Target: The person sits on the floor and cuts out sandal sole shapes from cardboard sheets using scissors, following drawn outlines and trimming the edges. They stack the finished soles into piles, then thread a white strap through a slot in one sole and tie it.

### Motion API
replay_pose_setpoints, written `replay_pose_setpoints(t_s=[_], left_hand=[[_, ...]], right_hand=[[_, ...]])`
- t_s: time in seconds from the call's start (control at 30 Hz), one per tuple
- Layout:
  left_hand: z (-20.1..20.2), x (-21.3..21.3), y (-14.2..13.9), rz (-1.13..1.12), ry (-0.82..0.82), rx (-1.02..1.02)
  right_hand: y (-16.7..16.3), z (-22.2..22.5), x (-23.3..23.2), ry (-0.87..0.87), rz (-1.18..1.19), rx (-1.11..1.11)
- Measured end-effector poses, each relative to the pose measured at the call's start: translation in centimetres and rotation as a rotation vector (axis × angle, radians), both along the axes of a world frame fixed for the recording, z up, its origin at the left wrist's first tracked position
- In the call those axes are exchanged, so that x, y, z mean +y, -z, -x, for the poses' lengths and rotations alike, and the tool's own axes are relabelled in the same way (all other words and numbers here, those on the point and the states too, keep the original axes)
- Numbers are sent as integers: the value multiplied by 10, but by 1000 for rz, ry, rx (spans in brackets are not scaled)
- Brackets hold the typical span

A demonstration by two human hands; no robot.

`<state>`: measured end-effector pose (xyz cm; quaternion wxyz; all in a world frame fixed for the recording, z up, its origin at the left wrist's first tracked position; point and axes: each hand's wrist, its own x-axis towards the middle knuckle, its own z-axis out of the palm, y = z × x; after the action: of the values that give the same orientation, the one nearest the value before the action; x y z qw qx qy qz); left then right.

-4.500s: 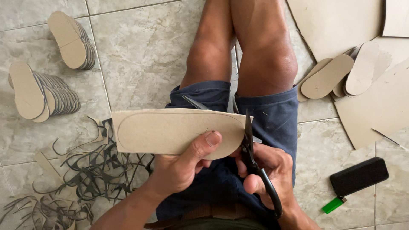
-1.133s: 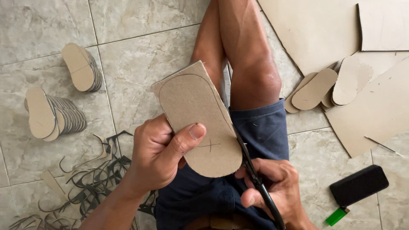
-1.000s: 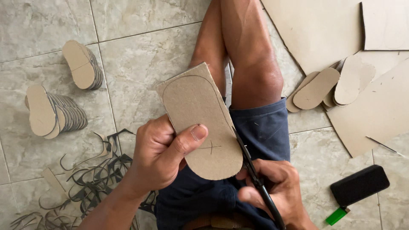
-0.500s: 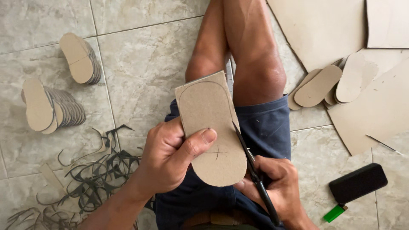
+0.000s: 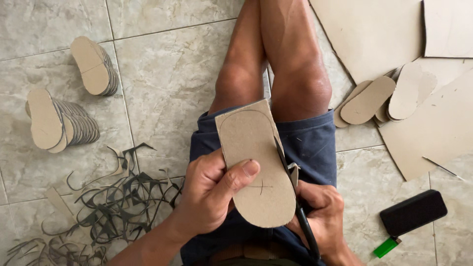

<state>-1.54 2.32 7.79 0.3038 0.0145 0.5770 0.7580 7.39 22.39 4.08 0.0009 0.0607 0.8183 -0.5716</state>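
My left hand (image 5: 209, 194) grips a brown cardboard sole-shaped piece (image 5: 256, 167) over my lap, thumb pressed on its face near a small pencilled cross. The piece stands nearly upright, its rounded end cut and its far end still square-cornered. My right hand (image 5: 320, 214) holds black scissors (image 5: 290, 177) whose blades run along the piece's right edge. A thin offcut strip hangs by the blades.
Two fanned stacks of cut cardboard soles (image 5: 93, 66) (image 5: 56, 123) lie on the tiled floor at left, above a tangle of dark offcut strips (image 5: 113, 202). At right lie large cardboard sheets (image 5: 433, 128), more cut soles (image 5: 374, 101), a black rectangular block (image 5: 413, 213) and a green lighter (image 5: 385, 247).
My left hand has turned the cardboard piece from lying sideways to nearly upright, while the scissors have worked further along its right edge.
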Motion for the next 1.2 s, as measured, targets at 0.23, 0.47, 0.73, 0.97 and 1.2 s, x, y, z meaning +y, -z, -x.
replay_pose_setpoints(t_s=[0.23, 0.47, 0.73, 0.97, 1.2], left_hand=[[5, -3, -1, 210, 21, 140], [-10, 6, 3, 99, -7, 199], [-2, 5, 8, 74, -80, 156], [-15, 11, 9, 86, -73, 135], [-15, 12, 12, 37, -59, 106]], right_hand=[[7, 0, 6, -79, 173, -57], [8, -3, 2, -2, 354, -98], [11, -8, 2, -27, 175, -111], [12, -6, -3, 32, 518, -264], [14, -10, -2, 15, 391, -157]])
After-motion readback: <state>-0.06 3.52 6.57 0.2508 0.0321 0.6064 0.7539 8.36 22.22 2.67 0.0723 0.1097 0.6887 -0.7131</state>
